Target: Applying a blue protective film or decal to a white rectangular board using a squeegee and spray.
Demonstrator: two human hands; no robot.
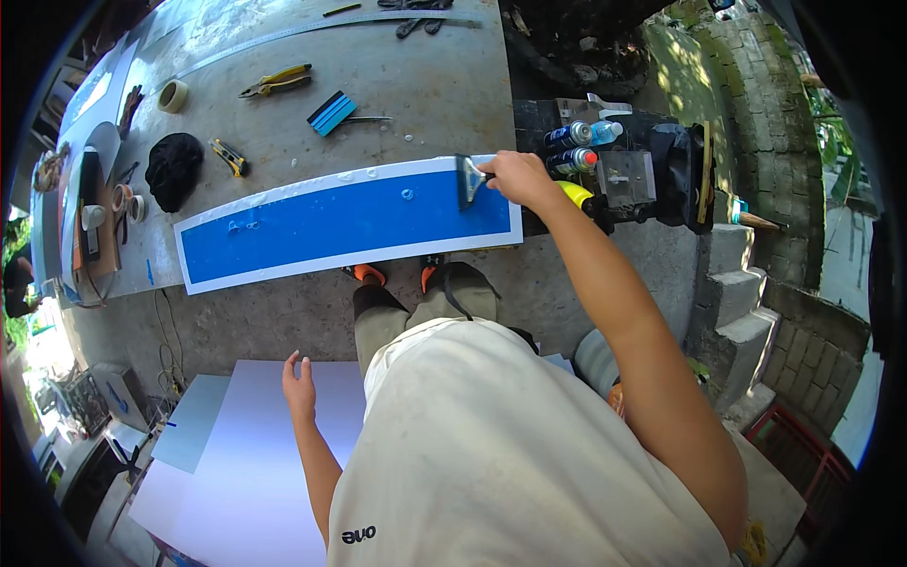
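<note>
My right hand (516, 178) grips a wide black-and-silver scraper (465, 183), likely light, stiff, best held by its handle; left hand (299, 389) empty.

- Scuffed grey table (425, 99) on concrete floor (605, 274)
- Concrete steps (742, 283) at right, near grey blockwork (756, 85)
- Sunlight dappling mossy ground (680, 66)
- Glaring left edge, perhaps foliage (14, 241)

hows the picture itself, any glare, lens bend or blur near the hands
All in the head view: fisheye bending seems to bow the long ruler and blue panel, with black around the rim; a sheen whitens the table's upper-left part, and the far-left background is blown out; dappled sunlight shows at upper right; the right hand and squeegee look fairly sharp.
</note>
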